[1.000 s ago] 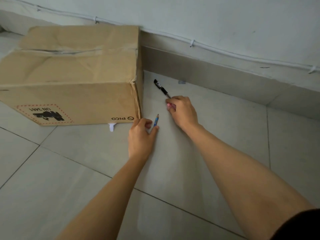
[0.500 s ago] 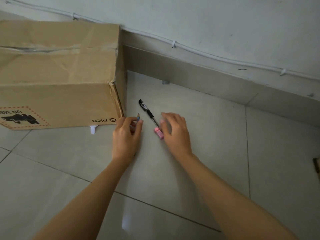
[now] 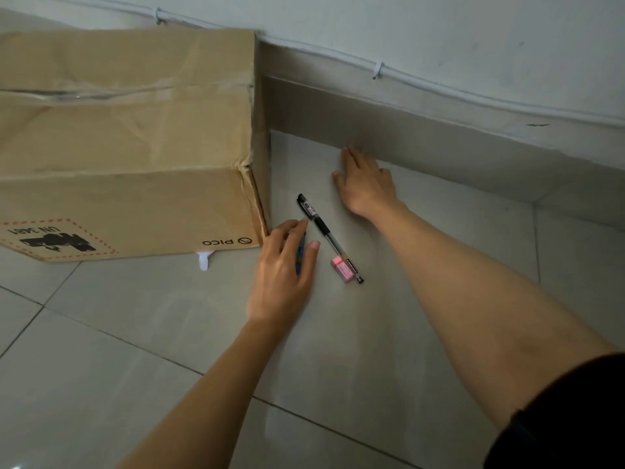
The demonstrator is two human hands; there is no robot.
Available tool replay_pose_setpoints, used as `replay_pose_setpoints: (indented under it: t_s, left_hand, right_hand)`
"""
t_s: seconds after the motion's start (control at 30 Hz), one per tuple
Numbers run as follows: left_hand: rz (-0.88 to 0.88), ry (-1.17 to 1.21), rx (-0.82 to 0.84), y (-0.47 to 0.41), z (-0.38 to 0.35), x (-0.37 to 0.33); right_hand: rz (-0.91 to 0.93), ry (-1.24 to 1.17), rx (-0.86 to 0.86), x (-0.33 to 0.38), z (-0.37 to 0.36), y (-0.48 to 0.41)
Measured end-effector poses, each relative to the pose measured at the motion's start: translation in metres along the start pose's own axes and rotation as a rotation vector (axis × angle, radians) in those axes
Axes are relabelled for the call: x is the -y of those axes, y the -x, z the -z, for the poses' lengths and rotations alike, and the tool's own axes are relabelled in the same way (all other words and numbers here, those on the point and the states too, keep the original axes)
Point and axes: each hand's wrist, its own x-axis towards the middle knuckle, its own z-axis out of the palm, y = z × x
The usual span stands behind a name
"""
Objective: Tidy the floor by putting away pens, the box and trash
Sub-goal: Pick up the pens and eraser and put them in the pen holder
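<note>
A black pen (image 3: 324, 231) lies on the tiled floor, with a pink eraser (image 3: 343, 269) touching its lower end. My left hand (image 3: 282, 272) rests just left of them, fingers loosely closed around a blue pencil (image 3: 300, 252) that shows between thumb and fingers. My right hand (image 3: 365, 186) reaches past the pen to the foot of the skirting, fingers stretched out flat and nothing visible in it. A large cardboard box (image 3: 135, 147) stands on the floor at the left, against the wall.
A small white scrap (image 3: 203, 261) sticks out from under the box's front edge. A white cable (image 3: 439, 88) runs along the wall above the skirting. Bare floor tiles spread in front and to the right.
My right hand has let go of the pink eraser, which now lies by the pen, and has moved forward to the wall. My left hand still holds the blue pencil.
</note>
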Motion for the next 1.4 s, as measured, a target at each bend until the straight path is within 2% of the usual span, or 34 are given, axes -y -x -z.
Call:
replay_pose_setpoints:
  t_s: [0.1,0.33,0.47,0.63,0.93,1.07,1.23,1.4]
  left_hand:
    - [0.005,-0.007,0.015,0.000,0.000,0.000]
    - [0.009,-0.074,0.037,0.000,-0.001,0.001]
    - [0.009,-0.077,0.025,0.001,0.000,0.001]
    - [0.046,-0.016,-0.017,0.010,0.006,-0.001]
    - [-0.009,-0.153,0.099,0.053,0.035,0.003]
    - [0.168,0.004,0.042,0.050,0.039,-0.006]
    - [0.344,0.136,0.035,0.034,0.027,-0.026]
    - [0.404,0.080,0.064,0.016,0.023,-0.030]
  right_hand:
    - [0.000,-0.019,-0.059,0.001,0.001,0.001]
    - [0.077,-0.293,-0.259,0.002,-0.018,0.051]
    - [0.091,-0.398,-0.271,0.005,-0.025,0.084]
    - [0.089,-0.462,-0.207,0.011,-0.026,0.123]
    - [0.012,-0.498,-0.243,0.031,-0.035,0.164]
    - [-0.137,-0.399,-0.273,0.038,-0.031,0.162]
    - [-0.088,-0.423,-0.142,0.041,-0.026,0.151]
    - [-0.034,-0.445,-0.106,0.033,-0.024,0.153]
